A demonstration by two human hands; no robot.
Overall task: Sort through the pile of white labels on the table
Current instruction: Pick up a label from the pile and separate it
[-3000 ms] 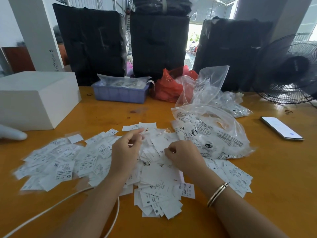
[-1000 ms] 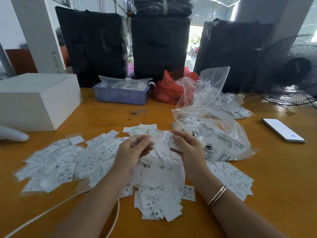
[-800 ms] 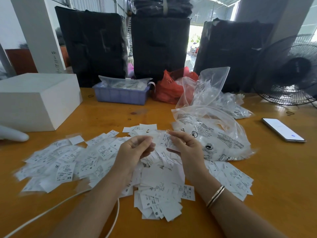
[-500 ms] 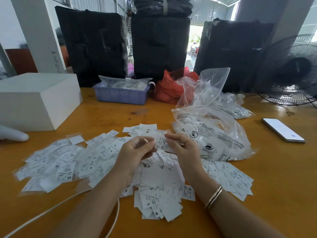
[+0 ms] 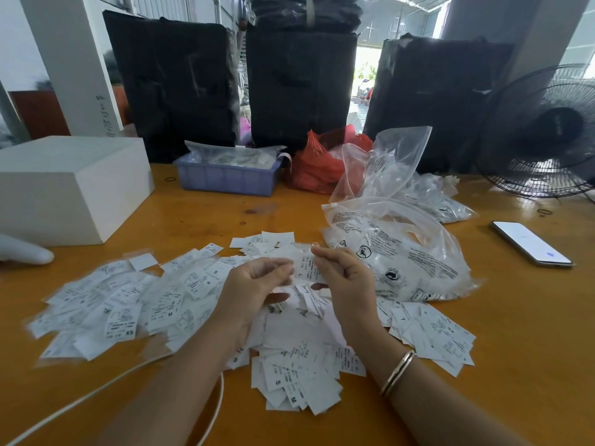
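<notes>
A wide pile of white labels (image 5: 167, 304) lies spread over the near middle of the orange-brown table (image 5: 515, 333), with loose drifts to the left, a denser heap in the centre and a smaller patch to the right. Above the centre of the pile both hands are raised close together: the right hand (image 5: 344, 281) has its thumb and fingers curled into a pinching grip on one label (image 5: 306, 268), printed with an L, while the left hand (image 5: 254, 284) has its fingers curled with the fingertips closed toward the same label's left edge; whether they actually touch it cannot be made out. A metal bangle (image 5: 397, 373) sits on the right wrist. A white cable (image 5: 96, 394) runs along the near left. Just right of the hands lies a clear printed plastic bag (image 5: 402, 255), with more clear bags (image 5: 402, 175) behind it. A phone (image 5: 531, 243) rests face up further right. Far across the table stand a blue tray (image 5: 225, 178), a red bag (image 5: 318, 169), a white box (image 5: 64, 188) at left, and a black fan (image 5: 547, 140) at right.
</notes>
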